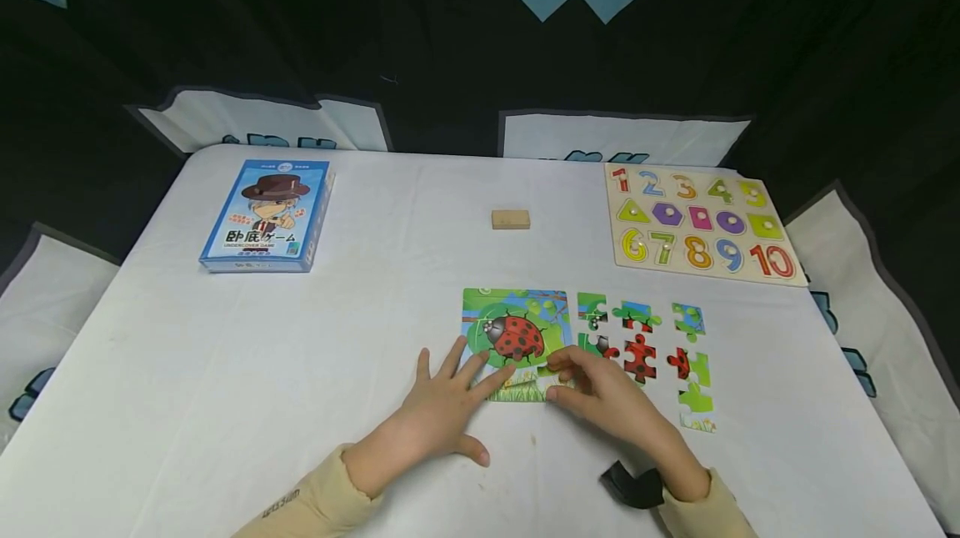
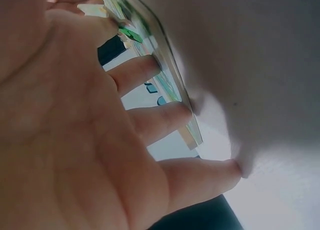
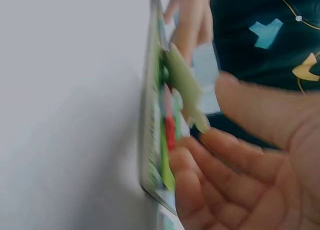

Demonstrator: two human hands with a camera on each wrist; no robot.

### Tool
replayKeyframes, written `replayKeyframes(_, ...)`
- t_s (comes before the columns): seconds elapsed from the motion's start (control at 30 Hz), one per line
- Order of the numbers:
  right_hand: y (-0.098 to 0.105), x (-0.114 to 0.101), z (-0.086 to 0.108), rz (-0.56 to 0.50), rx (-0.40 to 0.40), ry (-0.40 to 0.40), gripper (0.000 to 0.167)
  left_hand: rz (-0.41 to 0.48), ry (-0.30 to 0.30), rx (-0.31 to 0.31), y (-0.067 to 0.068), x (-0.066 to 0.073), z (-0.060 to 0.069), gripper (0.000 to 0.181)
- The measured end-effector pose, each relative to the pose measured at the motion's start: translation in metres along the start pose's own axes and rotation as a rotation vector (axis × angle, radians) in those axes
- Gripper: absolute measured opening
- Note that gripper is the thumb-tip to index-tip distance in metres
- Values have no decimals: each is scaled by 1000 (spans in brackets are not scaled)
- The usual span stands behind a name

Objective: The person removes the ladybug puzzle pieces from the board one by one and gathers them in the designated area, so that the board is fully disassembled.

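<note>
A ladybug jigsaw (image 1: 517, 338) lies on the white table in its flat tray, in front of both hands. My left hand (image 1: 442, 413) is spread over its lower left, fingers straight and touching it; in the left wrist view, the thumb touches the tablecloth. At the lower right corner, my right hand (image 1: 600, 392) has a puzzle piece (image 1: 545, 382) between thumb and fingers. The right wrist view shows the puzzle piece (image 3: 185, 80) tilted up off the tray, its pale back showing. Loose puzzle pieces (image 1: 640, 359) lie right of the tray, some partly behind the right hand.
A wooden number-and-shape board (image 1: 701, 225) lies at the back right. A small wooden block (image 1: 511, 219) sits back centre. A blue card game box (image 1: 266, 217) stands at the back left. Near the right wrist is a curved black object (image 1: 632, 485).
</note>
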State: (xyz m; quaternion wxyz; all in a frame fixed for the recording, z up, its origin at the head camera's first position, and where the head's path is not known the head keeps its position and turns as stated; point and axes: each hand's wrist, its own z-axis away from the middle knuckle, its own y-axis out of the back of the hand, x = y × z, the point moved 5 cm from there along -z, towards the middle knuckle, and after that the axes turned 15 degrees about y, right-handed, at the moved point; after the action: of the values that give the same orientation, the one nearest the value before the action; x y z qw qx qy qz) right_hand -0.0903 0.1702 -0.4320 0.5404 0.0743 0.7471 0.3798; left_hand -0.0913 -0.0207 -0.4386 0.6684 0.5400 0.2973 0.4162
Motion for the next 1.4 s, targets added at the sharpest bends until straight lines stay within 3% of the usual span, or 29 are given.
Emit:
replayKeyframes(0.13, -5, 3, -4, -56, 64, 6, 32, -4, -3, 7, -1, 0, -1, 108)
replayKeyframes(0.3, -13, 2, -9, -129, 67, 24, 42, -14, -6, 8, -1, -1, -1, 107)
replayKeyframes(0.63, -16, 1, -13, -132, 126, 27, 39, -23, -5, 15, -1, -1, 0, 108)
replayKeyframes(0.77, -11, -13, -17, -139, 140, 36, 37, -18, -6, 2, -2, -2, 0, 110)
replayKeyframes(0.87, -10, -17, -19, -131, 136, 53, 40, -20, -2, -9, -2, -2, 0, 111)
replayKeyframes(1.13, -15, -3, -21, -90, 96, 89, 55, -38, 1, -16, -2, 0, 0, 109)
replayKeyframes(1.4, -13, 3, -17, -64, 74, 30, 44, -33, -2, -7, -1, -1, 0, 105)
